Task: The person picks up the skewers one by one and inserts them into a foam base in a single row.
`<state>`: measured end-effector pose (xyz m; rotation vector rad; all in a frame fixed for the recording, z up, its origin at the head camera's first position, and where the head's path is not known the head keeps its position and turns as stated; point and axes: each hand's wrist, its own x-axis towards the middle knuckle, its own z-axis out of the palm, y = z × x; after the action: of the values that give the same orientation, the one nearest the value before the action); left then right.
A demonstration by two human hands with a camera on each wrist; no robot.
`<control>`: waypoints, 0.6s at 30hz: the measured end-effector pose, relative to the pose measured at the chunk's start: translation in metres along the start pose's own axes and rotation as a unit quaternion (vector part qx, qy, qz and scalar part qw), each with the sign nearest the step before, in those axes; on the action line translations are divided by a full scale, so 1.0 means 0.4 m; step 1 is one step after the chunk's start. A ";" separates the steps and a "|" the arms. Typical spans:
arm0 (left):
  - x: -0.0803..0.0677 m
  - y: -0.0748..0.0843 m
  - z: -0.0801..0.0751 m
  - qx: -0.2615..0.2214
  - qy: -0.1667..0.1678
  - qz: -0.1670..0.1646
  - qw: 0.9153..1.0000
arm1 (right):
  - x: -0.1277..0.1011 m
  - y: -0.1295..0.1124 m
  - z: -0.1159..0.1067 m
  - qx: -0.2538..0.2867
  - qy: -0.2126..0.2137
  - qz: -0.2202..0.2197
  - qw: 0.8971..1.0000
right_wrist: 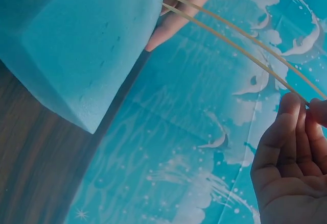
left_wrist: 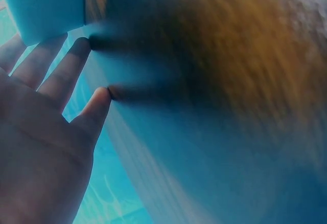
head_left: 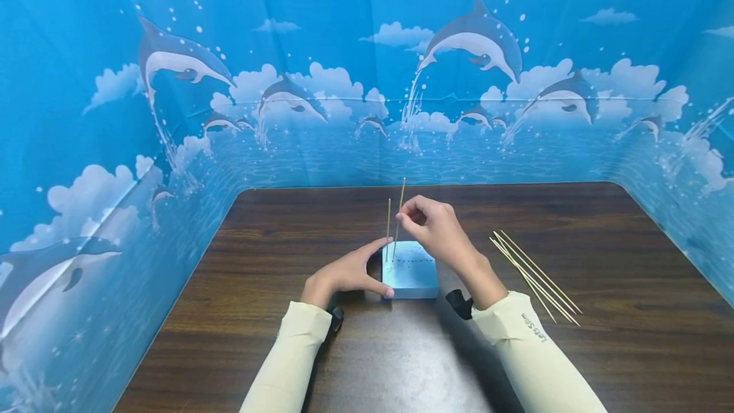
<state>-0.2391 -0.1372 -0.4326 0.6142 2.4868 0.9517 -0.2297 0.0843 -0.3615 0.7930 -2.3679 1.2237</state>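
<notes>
The pale blue square foam block (head_left: 410,269) on the dark wooden table (head_left: 602,362) is steadied at its left edge by the left hand (head_left: 344,276), fingers straight, touching. One thin wooden skewer (head_left: 388,228) is already standing in it. A second thin skewer (head_left: 399,212), tilted, tip at the foam, is pinched near mid-length by the right hand (head_left: 436,231); judged light, slender and easily snapped, it is best gripped low, while spare skewers (head_left: 536,279) are seen lying further right.

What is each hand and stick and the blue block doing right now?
left hand: fingers straight, bracing the block's left side
right hand: pinching a tilted stick
held stick: tip at the block's top
standing stick: upright in the block
foam block: flat on the table
loose sticks: lying on the table
</notes>
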 end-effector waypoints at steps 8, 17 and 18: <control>-0.001 0.003 0.001 -0.006 0.002 0.006 1.000 | -0.005 0.010 0.020 0.004 -0.022 0.011 1.000; -0.002 0.001 0.003 -0.008 0.001 0.001 1.000 | -0.029 0.030 0.051 0.013 -0.032 0.030 0.999; -0.002 -0.001 0.003 -0.008 0.001 0.000 1.000 | -0.030 0.031 0.054 0.014 -0.032 0.030 0.999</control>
<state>-0.2379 -0.1371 -0.4336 0.6088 2.4789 0.9711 -0.2294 0.0760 -0.3877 0.7869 -2.4482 1.2748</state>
